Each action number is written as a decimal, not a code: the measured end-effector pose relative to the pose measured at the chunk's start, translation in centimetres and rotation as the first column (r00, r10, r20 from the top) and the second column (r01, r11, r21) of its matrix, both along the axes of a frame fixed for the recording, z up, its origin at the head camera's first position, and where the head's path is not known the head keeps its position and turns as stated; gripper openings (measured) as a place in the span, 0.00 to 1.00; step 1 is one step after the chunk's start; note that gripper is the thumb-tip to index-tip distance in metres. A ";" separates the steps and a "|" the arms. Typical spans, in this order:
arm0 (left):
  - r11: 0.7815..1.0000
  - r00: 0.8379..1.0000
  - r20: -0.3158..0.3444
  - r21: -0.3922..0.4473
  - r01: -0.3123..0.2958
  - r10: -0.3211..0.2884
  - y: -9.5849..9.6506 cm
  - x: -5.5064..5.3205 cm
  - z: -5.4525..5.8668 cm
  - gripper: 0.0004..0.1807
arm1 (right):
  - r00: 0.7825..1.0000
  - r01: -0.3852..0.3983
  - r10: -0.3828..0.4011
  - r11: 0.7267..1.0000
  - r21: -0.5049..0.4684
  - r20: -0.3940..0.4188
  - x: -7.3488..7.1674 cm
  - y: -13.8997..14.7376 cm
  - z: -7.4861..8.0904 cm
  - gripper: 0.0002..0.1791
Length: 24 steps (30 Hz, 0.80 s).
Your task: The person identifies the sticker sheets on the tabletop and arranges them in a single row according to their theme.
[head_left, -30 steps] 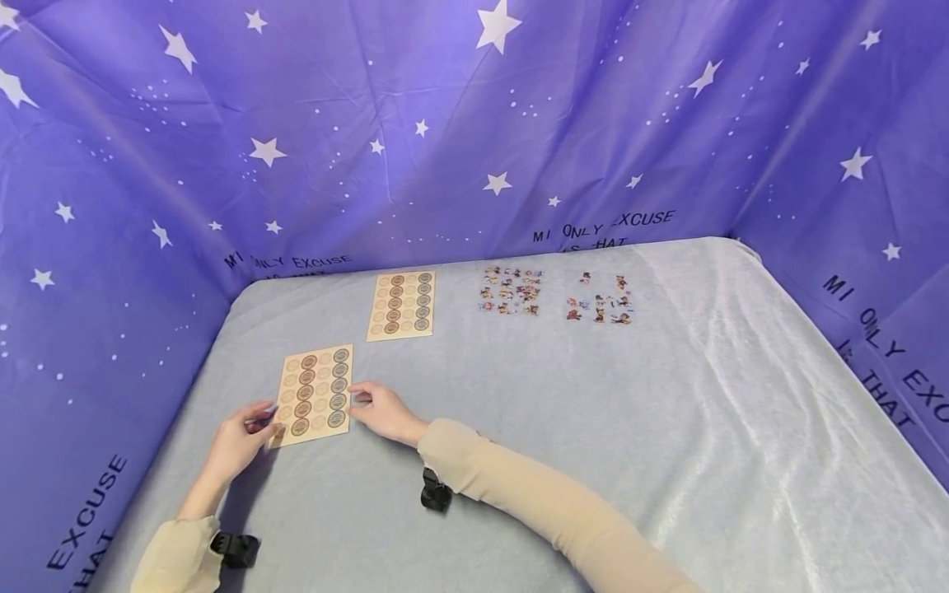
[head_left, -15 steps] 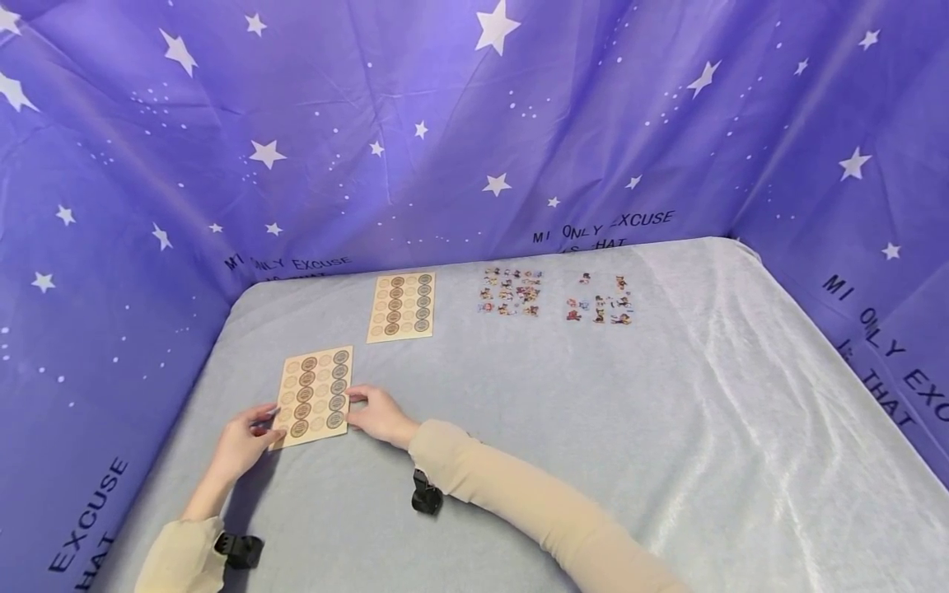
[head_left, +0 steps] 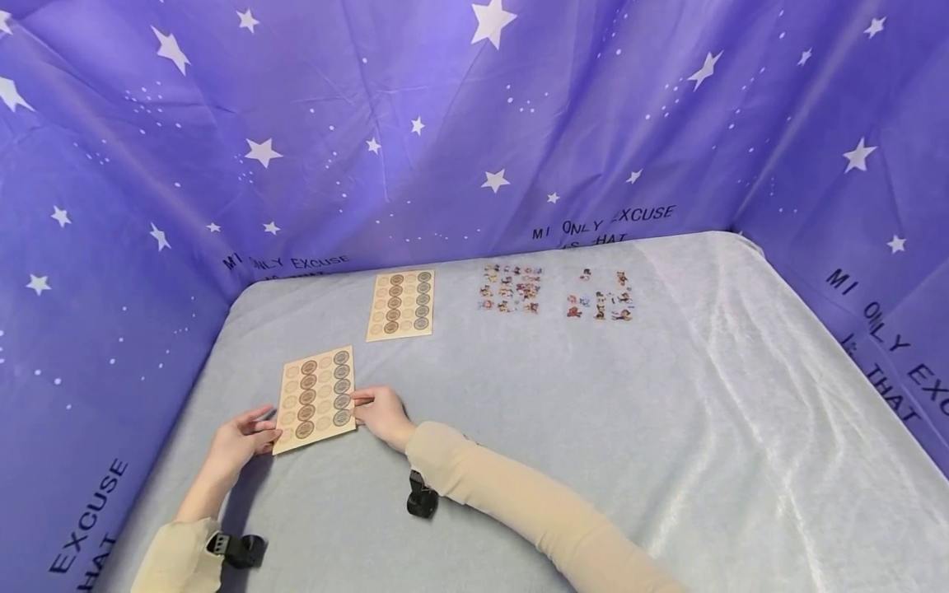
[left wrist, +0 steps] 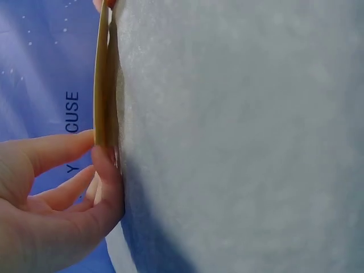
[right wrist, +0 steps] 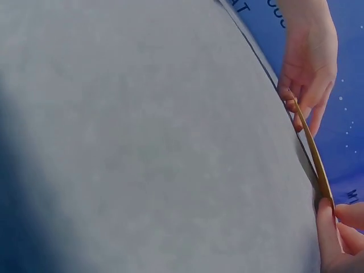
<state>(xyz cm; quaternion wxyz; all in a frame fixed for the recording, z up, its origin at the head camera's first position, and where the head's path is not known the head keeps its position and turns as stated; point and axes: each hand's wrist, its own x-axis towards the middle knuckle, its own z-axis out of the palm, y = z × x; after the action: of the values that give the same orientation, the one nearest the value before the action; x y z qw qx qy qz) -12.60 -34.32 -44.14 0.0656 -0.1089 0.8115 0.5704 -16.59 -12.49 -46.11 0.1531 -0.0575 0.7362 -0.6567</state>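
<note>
Both hands hold a cream sheet of round stickers at the left of the table in the head view. My left hand pinches its lower left edge between thumb and fingers. At the opposite edge, my right hand pinches the sheet from the right. Seen edge-on in the left wrist view, the sheet stands a little off the cloth, a thin shadowed gap beneath it. The right wrist view shows the same sheet as a slim strip between the two hands.
A second, similar sticker sheet lies farther back. To its right are two clear sheets of small cartoon figures, one fuller and one sparser. Pale grey-blue cloth covers the table. Purple starry curtains enclose it.
The held sheet has shifted slightly, its lower edge coming a little nearer and to the right. My right forearm has moved a little to the left. The other sheets stay put.
</note>
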 end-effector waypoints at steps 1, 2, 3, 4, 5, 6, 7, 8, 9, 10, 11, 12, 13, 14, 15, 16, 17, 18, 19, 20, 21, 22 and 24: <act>0.999 1.000 0.021 0.032 -0.010 0.009 0.0 0.0 0.0 0.31 | 1.000 0.011 -0.011 1.000 -0.005 -0.001 0.0 0.1 0.0 0.14; 0.999 0.999 0.037 0.050 -0.021 0.020 0.1 0.0 0.0 0.31 | 1.000 0.019 -0.019 1.000 -0.007 -0.001 0.0 0.1 0.0 0.14; 0.998 0.998 0.047 0.063 -0.032 0.029 0.1 0.0 0.0 0.32 | 1.000 0.022 -0.022 1.000 -0.006 -0.004 0.0 0.1 0.0 0.14; 0.998 0.998 0.058 0.060 -0.028 0.025 0.1 0.0 0.0 0.29 | 1.000 0.026 -0.026 1.000 -0.006 -0.003 0.0 0.2 0.0 0.14; 0.997 0.998 0.058 0.066 -0.038 0.034 0.1 0.0 0.0 0.28 | 1.000 0.029 -0.029 1.000 -0.012 0.003 0.1 0.3 0.0 0.14; 0.997 0.998 0.054 0.062 -0.044 0.041 0.2 0.0 0.0 0.28 | 1.000 0.030 -0.030 0.999 -0.019 0.007 0.1 0.4 0.0 0.15; 0.997 0.998 0.048 0.059 -0.049 0.046 0.2 0.1 0.0 0.27 | 0.999 0.031 -0.031 0.999 -0.026 0.009 0.2 0.4 0.1 0.15; 0.997 0.998 0.039 0.061 -0.055 0.052 0.2 0.1 0.1 0.27 | 0.999 0.034 -0.033 0.999 -0.037 0.018 0.2 0.5 0.1 0.16; 0.996 0.998 0.030 0.069 -0.054 0.052 0.3 0.1 0.1 0.26 | 0.999 0.037 -0.036 0.998 -0.044 0.018 0.3 0.6 0.2 0.16; 0.995 0.998 0.023 0.082 -0.060 0.058 0.4 0.2 0.2 0.23 | 0.999 0.040 -0.038 0.998 -0.057 0.028 0.4 0.7 0.2 0.17; 0.995 0.998 0.018 0.076 -0.061 0.060 0.5 0.3 0.3 0.24 | 0.999 0.043 -0.040 0.997 -0.069 0.034 0.5 0.8 0.2 0.17; 0.995 0.998 0.012 0.083 -0.060 0.060 0.6 0.4 0.4 0.22 | 0.998 0.046 -0.042 0.996 -0.079 0.042 0.6 0.9 0.3 0.18; 0.993 0.998 0.006 0.102 -0.061 0.060 0.7 0.4 0.4 0.20 | 0.998 0.049 -0.046 0.995 -0.085 0.042 0.7 1.0 0.3 0.18; 0.988 0.998 -0.002 0.139 -0.064 0.065 0.7 0.5 0.3 0.18 | 0.998 0.053 -0.049 0.995 -0.090 0.045 0.8 1.1 0.3 0.18; 0.987 0.998 -0.008 0.148 -0.060 0.062 0.8 0.6 0.4 0.17 | 0.998 0.056 -0.052 0.994 -0.095 0.044 0.9 1.3 0.4 0.18; 0.984 0.998 -0.008 0.164 -0.065 0.067 0.9 0.6 0.4 0.17 | 0.997 0.060 -0.056 0.993 -0.101 0.047 0.9 1.4 0.5 0.19; 0.985 0.998 -0.014 0.165 -0.058 0.061 1.0 0.6 0.4 0.17 | 0.997 0.061 -0.056 0.993 -0.106 0.044 1.0 1.6 0.7 0.19; 0.984 0.998 -0.021 0.168 -0.057 0.061 1.1 0.7 0.5 0.17 | 0.998 0.062 -0.058 0.992 -0.106 0.038 1.1 1.8 0.8 0.19; 0.984 0.998 -0.023 0.170 -0.056 0.060 1.3 0.7 0.6 0.16 | 0.998 0.061 -0.058 0.993 -0.103 0.030 1.2 1.9 1.0 0.19; 0.983 0.998 -0.026 0.173 -0.058 0.064 1.4 0.7 0.7 0.16 | 0.998 0.060 -0.057 0.993 -0.105 0.025 1.4 2.1 1.1 0.20; 0.984 0.998 -0.024 0.168 -0.050 0.055 1.5 0.7 0.8 0.16 | 0.998 0.056 -0.055 0.993 -0.105 0.016 1.5 2.4 1.2 0.20; 0.984 0.998 -0.024 0.173 -0.047 0.052 1.7 0.7 0.9 0.16 | 0.999 0.053 -0.052 0.993 -0.102 0.011 1.6 2.6 1.3 0.21; 0.982 0.999 -0.028 0.187 -0.030 0.036 1.8 0.7 0.9 0.16 | 0.999 0.047 -0.047 0.994 -0.098 0.004 1.8 3.0 1.5 0.22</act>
<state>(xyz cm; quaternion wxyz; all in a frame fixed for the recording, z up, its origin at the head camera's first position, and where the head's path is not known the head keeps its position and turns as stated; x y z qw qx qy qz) -11.93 -32.51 -43.22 0.0535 -0.1070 0.7534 0.6466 -14.83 -9.53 -44.64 0.1354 -0.0469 0.7039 -0.6957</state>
